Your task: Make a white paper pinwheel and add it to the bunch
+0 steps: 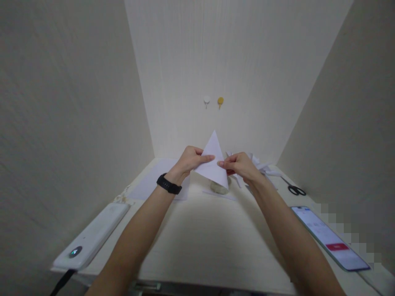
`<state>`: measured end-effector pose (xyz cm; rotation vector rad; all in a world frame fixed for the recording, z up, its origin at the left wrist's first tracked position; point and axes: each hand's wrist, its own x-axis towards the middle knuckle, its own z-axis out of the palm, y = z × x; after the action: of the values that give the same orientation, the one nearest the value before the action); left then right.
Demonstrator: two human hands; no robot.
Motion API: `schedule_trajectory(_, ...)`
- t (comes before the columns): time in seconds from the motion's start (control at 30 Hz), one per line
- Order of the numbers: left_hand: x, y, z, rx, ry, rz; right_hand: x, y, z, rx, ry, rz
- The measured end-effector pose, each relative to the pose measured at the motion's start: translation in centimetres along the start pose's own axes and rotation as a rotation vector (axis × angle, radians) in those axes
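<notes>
Both hands hold a folded sheet of white paper (214, 162) up above the worktop (203, 234), its tip pointing upward. The left hand (191, 161) pinches the paper's left edge, thumb on top and fingers curled beneath; a black band (168, 184) sits on that wrist. The right hand (239, 165) grips the right edge, fingers closed on it. Below the paper a small round object (219, 187) rests on the worktop. More white paper scraps (262, 166) lie behind the right hand, with scissors (294, 188) near them. A phone (328, 237) lies at the right, a white device (92, 236) at the left, and a flat sheet (154, 181) beneath the left wrist.
</notes>
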<state>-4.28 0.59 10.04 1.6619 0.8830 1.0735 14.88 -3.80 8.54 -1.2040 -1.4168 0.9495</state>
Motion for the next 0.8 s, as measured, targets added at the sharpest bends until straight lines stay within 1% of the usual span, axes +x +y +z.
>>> schedule_trajectory(0.13, 0.1, 0.1, -0.3, 0.002, 0.006, -0.010, -0.1, 0.0, 0.1, -0.036, -0.028, 0.006)
schedule_trajectory(0.47, -0.3, 0.8, -0.8, 0.000, 0.049, -0.005, 0.0, 0.5, 0.2, 0.003, -0.053, 0.005)
schedule_trajectory(0.63, -0.3, 1.1, -1.1, -0.015, 0.037, -0.012, -0.1, 0.5, 0.3, 0.002, -0.076, 0.007)
schedule_trajectory(0.73, -0.3, 1.1, -1.2, -0.018, 0.054, -0.006, -0.3, 0.4, 0.4, 0.004, -0.067, 0.012)
schedule_trajectory(0.8, -0.3, 1.2, -1.4, -0.023, 0.056, -0.010, -0.4, 0.4, 0.4, -0.004, -0.083, 0.015)
